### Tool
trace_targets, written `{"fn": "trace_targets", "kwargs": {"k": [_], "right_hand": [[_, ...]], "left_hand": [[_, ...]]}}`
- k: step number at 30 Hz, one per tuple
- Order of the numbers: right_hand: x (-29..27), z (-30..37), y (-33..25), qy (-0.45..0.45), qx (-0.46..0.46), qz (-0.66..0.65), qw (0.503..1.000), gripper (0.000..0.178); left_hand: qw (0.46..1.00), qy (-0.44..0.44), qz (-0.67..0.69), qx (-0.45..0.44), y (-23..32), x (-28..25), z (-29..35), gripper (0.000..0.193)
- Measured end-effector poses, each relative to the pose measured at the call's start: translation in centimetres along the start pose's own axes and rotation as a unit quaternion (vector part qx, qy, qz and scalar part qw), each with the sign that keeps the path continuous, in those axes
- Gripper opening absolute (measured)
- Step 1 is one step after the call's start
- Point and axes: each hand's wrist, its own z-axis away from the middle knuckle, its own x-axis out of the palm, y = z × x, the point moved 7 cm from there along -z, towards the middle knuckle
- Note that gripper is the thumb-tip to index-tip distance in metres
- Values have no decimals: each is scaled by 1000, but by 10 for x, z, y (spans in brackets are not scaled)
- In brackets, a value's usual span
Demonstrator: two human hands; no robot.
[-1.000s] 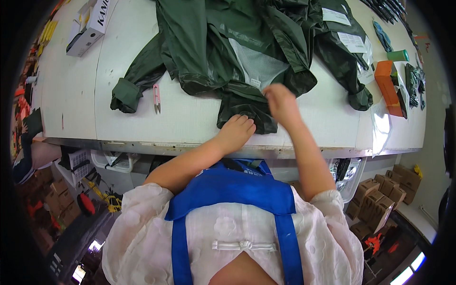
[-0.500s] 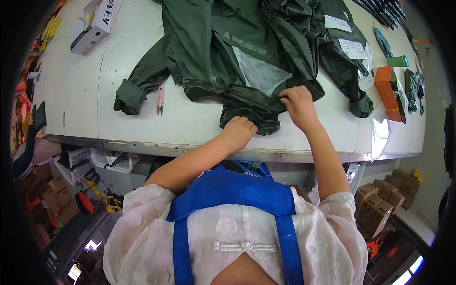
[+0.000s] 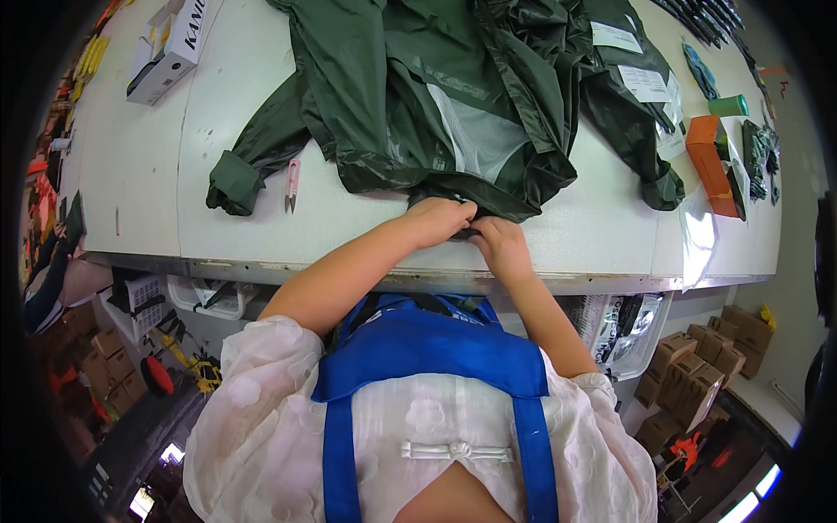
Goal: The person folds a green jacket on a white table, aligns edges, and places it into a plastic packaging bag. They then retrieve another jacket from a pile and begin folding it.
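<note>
A dark green rain jacket (image 3: 344,113) lies spread on the white table (image 3: 261,240), its pale mesh lining (image 3: 488,144) showing at the opening. My left hand (image 3: 438,220) is closed on the near edge of the jacket, just left of centre. Beside it, almost touching, my right hand (image 3: 504,244) pinches the same edge with bent fingers. Both hands are close to the table's front edge, and the fold between their fingertips is partly hidden. A pair of pink-handled thread snips (image 3: 292,185) rests on the table between the jacket's left sleeve (image 3: 240,179) and my left hand.
At the far left stands a white box (image 3: 170,61). On the right are folded green garments with white labels (image 3: 643,84), an orange box (image 3: 711,166) and a green roll (image 3: 728,106). White baskets (image 3: 209,296) sit below the table, with cardboard boxes (image 3: 689,379) lower right. Another person's arm (image 3: 52,270) shows far left.
My right hand has moved left and nearer, from the jacket's right side to beside my left hand. The jacket's near flap is now folded down over the piece at the edge.
</note>
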Motion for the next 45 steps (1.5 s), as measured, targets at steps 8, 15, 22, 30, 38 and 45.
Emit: {"fn": "trace_targets", "kwargs": {"k": [8,15,22,30,38,45], "right_hand": [[0,-13,24,19,112,-74,991,29],[-15,-18,12,9,3,116,993,32],[-20,-36,29,-11,-20,71,997,23],[-32,-50,42,27,76,27,996,25],[-48,-53,30,4,-67,197,978,30],[-40,-59,30,-48,-35,205,977,16]], "left_hand": [[989,121,-73,51,-2,-30,18,28],[999,4,-22,-36,-18,-26,-9,15],[989,139,-37,-8,-8,-57,3,28],[986,53,-62,-148,-35,-56,-16,22],[970,93,-206,-89,-7,-71,-1,55],[972,63,-213,-74,-25,-83,5,34]]}}
